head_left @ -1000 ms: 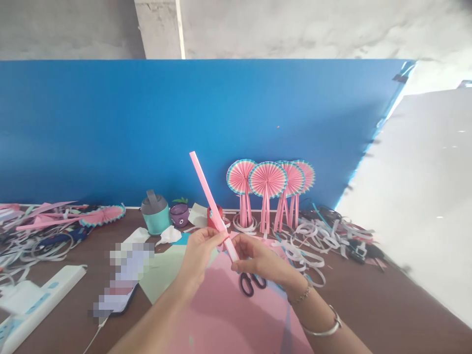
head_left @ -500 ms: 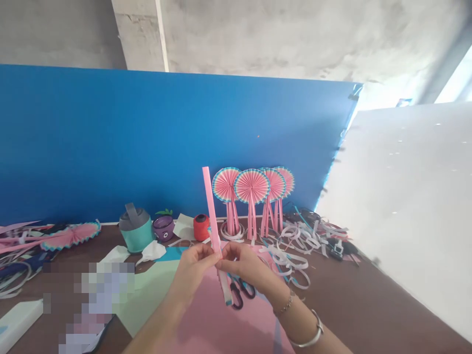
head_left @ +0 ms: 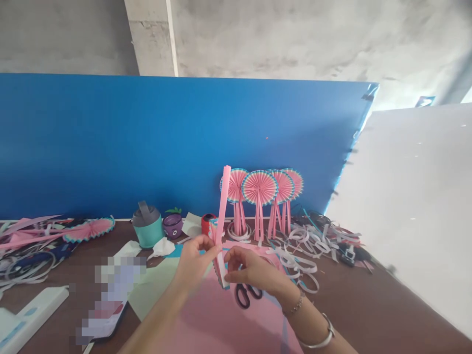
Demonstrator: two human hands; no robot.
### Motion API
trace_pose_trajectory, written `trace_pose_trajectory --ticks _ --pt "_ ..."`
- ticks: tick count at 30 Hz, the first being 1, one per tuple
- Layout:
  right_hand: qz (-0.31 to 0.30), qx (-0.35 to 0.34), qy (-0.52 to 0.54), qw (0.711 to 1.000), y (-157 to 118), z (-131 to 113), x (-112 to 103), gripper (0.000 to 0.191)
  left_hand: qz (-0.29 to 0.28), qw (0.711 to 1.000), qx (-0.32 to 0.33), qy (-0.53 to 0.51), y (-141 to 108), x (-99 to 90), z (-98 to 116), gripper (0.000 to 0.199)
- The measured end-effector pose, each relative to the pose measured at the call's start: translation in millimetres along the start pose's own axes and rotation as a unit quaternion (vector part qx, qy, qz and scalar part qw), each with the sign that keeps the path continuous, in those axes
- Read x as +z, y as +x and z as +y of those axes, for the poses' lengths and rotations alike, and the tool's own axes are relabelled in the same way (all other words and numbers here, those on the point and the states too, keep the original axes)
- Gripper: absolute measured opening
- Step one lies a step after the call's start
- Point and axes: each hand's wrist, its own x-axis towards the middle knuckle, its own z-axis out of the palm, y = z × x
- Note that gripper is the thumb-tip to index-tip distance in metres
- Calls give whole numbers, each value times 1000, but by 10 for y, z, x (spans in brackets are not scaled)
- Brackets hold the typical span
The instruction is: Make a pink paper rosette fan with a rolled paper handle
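Note:
A pleated paper fan [head_left: 221, 265], folded flat into a narrow bundle with blue zigzag edges and a white strip along its lower side, hangs above the pink paper. From its middle a long pink paper strip [head_left: 223, 196] stands nearly upright. My left hand [head_left: 199, 258] pinches the bundle and strip together between thumb and fingers. At the bundle's lower right edge is my right hand [head_left: 247, 268], its thumb and curled fingers closed against the white side. Black-handled scissors [head_left: 243, 296] lie just below my right hand, their blades hidden.
Several finished pink round fans [head_left: 260, 188] stand against the blue partition [head_left: 184, 137]. Curled white paper strips [head_left: 300, 260] heap up on the right. Toward the left are a teal cup [head_left: 148, 231], a purple pot [head_left: 172, 226], a phone [head_left: 114, 300] and a white power strip [head_left: 35, 317].
The upright pink strip has gone from leaning left to leaning slightly right. My right hand has slid from the bundle's middle, beside my left fingers, down to its lower part. The view has shifted left.

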Motion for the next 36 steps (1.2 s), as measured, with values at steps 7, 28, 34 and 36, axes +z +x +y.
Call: trace_pose_trajectory --ticks 7,28,34,36 --pt "-1 22 -250 968 -49 15 18 14 -37 963 6 267 124 -165 -269 23" --pt "107 -103 -496 856 -105 665 113 21 -257 877 148 378 -217 -109 -731 31" --pt "99 -102 -432 891 -111 868 145 23 -243 866 158 407 -177 -123 -808 32" --pt "119 -106 -423 892 -108 900 124 18 -227 865 159 418 -142 -150 -844 32"
